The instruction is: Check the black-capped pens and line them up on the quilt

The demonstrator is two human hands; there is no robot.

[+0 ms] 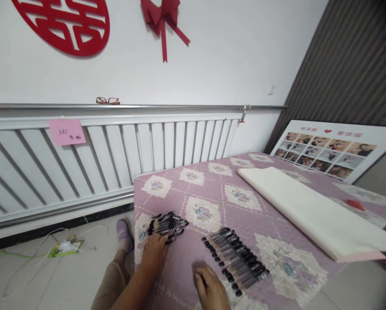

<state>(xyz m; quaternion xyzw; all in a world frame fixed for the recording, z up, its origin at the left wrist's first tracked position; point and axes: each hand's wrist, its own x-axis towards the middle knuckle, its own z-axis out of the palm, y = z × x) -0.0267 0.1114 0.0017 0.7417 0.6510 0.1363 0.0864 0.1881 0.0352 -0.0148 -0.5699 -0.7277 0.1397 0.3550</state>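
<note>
A loose heap of black pens (166, 224) lies near the left edge of a pink quilted bed cover (212, 185). My left hand (154, 254) rests on the cover just below that heap, its fingertips touching the pens. To the right, several black pens (236, 259) lie side by side in a slanted row. My right hand (210, 287) sits at the near end of that row with its fingers curled down, and I cannot make out whether it holds a pen.
A long cream roll of fabric (309, 211) lies across the right side of the bed. A white radiator (109, 150) with a pink note (66, 131) and glasses (107, 100) lines the wall. A photo board (328, 153) leans at right. A power strip (65, 247) lies on the floor.
</note>
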